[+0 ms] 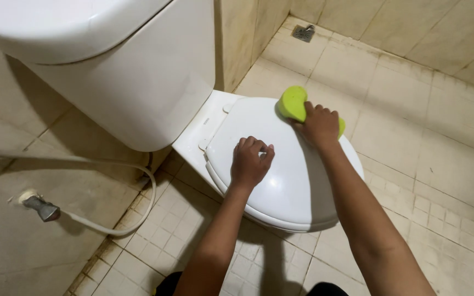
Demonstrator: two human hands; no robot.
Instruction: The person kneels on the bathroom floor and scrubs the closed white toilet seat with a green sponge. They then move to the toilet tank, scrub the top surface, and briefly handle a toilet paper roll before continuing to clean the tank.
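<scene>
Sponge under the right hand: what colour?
Sponge: bright yellow-green, plain; head view.
</scene>
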